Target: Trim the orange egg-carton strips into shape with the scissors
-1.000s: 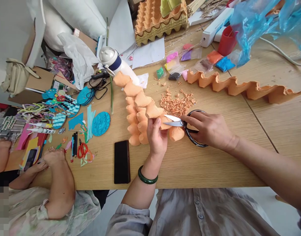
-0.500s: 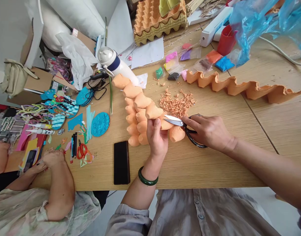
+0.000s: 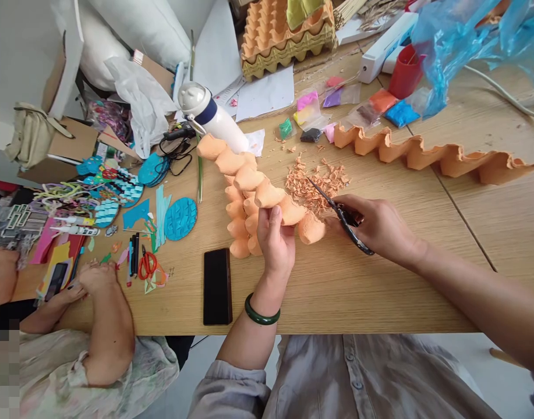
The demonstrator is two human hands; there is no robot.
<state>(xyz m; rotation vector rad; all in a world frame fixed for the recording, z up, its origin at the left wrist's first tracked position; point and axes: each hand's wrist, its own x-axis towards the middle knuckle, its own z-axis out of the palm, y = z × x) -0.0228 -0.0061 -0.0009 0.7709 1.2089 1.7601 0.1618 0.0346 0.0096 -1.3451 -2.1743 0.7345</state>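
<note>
My left hand (image 3: 276, 241) is closed on an orange egg-carton strip (image 3: 247, 177), a slanting row of several joined cups. Its thumb presses on one cup near the strip's lower right end. My right hand (image 3: 378, 230) grips black-handled scissors (image 3: 343, 215), whose blades point up and left, apart from the strip. Under the blades lies a heap of orange cardboard scraps (image 3: 308, 177). Behind the held strip stand more orange carton cups (image 3: 237, 228), partly hidden by it and my left hand.
A black phone (image 3: 217, 286) lies left of my left arm. Another long carton strip (image 3: 424, 152) lies at right. A white bottle (image 3: 214, 119), egg trays (image 3: 288, 38) and clay packets (image 3: 310, 110) are farther back. At left rest a co-worker's hands (image 3: 94, 276), near red scissors (image 3: 147, 263).
My right hand has drawn the scissors away from the strip to the right and turned them, and the blades now point over the scraps. The held strip has tilted slightly.
</note>
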